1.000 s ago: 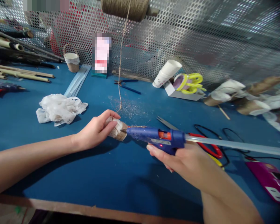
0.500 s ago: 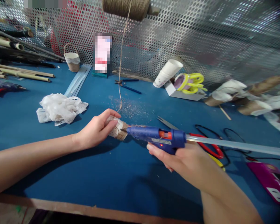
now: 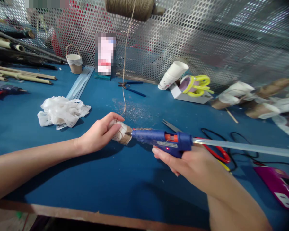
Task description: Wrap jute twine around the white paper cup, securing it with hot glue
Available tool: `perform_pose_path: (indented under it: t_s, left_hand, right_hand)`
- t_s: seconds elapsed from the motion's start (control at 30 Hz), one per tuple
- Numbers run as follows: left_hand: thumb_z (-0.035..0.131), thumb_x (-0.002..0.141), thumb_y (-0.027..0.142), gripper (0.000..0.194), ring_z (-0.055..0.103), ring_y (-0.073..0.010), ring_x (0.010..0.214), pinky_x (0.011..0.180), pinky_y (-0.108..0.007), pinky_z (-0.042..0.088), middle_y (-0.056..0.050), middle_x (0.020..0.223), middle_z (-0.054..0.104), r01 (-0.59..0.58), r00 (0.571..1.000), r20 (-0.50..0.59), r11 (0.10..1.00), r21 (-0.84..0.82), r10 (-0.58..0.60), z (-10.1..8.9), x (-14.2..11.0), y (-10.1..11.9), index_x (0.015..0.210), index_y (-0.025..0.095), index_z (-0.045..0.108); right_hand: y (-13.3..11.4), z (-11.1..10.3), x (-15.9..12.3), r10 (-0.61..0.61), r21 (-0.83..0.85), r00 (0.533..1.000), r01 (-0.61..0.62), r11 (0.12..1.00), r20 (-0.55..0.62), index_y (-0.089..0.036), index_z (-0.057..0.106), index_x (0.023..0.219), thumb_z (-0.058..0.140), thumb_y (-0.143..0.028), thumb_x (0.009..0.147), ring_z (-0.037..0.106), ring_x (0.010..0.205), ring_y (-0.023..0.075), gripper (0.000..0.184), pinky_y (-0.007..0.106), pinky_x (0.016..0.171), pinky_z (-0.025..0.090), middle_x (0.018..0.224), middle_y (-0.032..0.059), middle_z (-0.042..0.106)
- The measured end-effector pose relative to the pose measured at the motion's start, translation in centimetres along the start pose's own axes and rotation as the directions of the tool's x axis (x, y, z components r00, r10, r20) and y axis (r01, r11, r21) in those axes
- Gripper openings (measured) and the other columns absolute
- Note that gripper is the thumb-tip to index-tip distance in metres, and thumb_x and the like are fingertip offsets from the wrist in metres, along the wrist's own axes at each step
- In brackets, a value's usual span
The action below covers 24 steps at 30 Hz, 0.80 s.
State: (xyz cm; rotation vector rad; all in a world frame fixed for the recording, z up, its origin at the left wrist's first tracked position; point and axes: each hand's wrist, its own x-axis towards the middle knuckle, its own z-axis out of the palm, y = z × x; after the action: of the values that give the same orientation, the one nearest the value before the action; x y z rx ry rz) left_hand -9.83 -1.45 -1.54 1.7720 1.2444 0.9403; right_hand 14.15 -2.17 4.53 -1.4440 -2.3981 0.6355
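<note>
My left hand (image 3: 102, 133) is closed around a small twine-wrapped cup (image 3: 125, 136) with a white lace band, lying on its side just above the blue table. In my right hand (image 3: 180, 160) is a blue hot glue gun (image 3: 159, 139), its red light lit. The gun's nozzle meets the cup near its right end; whether it touches cannot be made out exactly. A long clear glue stick (image 3: 243, 147) juts from the back of the gun. A strand of twine (image 3: 124, 70) runs from the spool (image 3: 131, 9) above down to the cup.
Crumpled white lace (image 3: 64, 112) lies left, near clear glue sticks (image 3: 80, 83) and a finished small basket (image 3: 74, 62). Behind are blue-handled pliers (image 3: 135, 88) and stacked paper cups (image 3: 173, 75). Scissors (image 3: 219, 154) lie partly under my right arm, by a purple box (image 3: 276, 186).
The glue gun's rear and my right hand have shifted very slightly, with the glue stick tilting up a little less steeply downward. My left hand and the cup stay in place.
</note>
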Motion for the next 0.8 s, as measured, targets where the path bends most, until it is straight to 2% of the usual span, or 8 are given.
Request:
perform_pose_path:
  t_s: [0.17,0.4,0.53,0.67,0.8]
  left_hand:
    - [0.04,0.091,0.029,0.022,0.051,-0.0111,0.062,0.057,-0.022,0.042,-0.001,0.075,0.058,-0.051,0.999,0.01,0.998,0.027,0.05,-0.1,-0.2,0.0,0.106,0.015,0.049]
    - [0.04,0.091,0.028,0.021,0.043,-0.0092,0.052,0.049,-0.02,0.036,0.003,0.064,0.051,-0.094,0.995,0.03,0.994,0.061,0.092,-0.2,-0.5,0.0,0.106,0.015,0.049]
    - [0.039,0.092,0.027,0.021,0.04,-0.0084,0.049,0.048,-0.019,0.034,0.005,0.059,0.046,-0.112,0.993,0.041,0.992,0.063,0.109,-0.2,-0.5,0.0,0.106,0.015,0.048]
    - [0.039,0.091,0.025,0.019,0.037,-0.0077,0.047,0.048,-0.019,0.034,0.007,0.056,0.042,-0.126,0.992,0.041,0.989,0.078,0.123,-0.2,-0.5,0.0,0.106,0.015,0.048]
    - [0.039,0.091,0.024,0.019,0.037,-0.0079,0.046,0.048,-0.019,0.034,0.007,0.055,0.041,-0.152,0.988,0.031,0.984,0.097,0.15,-0.2,-0.5,-0.1,0.106,0.016,0.048]
  right_hand:
    - [-0.4,-0.4,0.2,0.04,0.033,0.999,-0.041,0.999,0.009,-0.027,0.044,0.046,0.049,-0.046,0.079,0.063,0.055,0.0198,0.038,0.033,0.059,0.05,0.05,0.0,0.064]
    - [-0.8,-0.5,0.7,0.211,0.135,0.974,-0.221,0.966,0.08,-0.025,0.038,0.042,0.05,-0.05,0.075,0.062,0.051,0.0178,0.043,0.027,0.045,0.05,0.052,0.0026,0.062]
    - [-0.6,-0.4,0.9,0.227,0.154,0.97,-0.239,0.959,0.091,-0.025,0.038,0.041,0.051,-0.048,0.076,0.059,0.045,0.0151,0.044,0.025,0.043,0.049,0.046,0.0009,0.058]
    - [-0.4,-0.3,1.0,0.22,0.192,0.973,-0.229,0.954,0.07,-0.024,0.049,0.053,0.053,-0.045,0.076,0.052,0.037,0.0129,0.032,0.025,0.042,0.046,0.038,-0.0043,0.049]
    - [-0.2,-0.1,1.1,0.217,0.226,0.973,-0.229,0.947,0.077,-0.023,0.051,0.06,0.054,-0.044,0.078,0.052,0.038,0.0129,0.028,0.025,0.042,0.044,0.039,-0.0059,0.049]
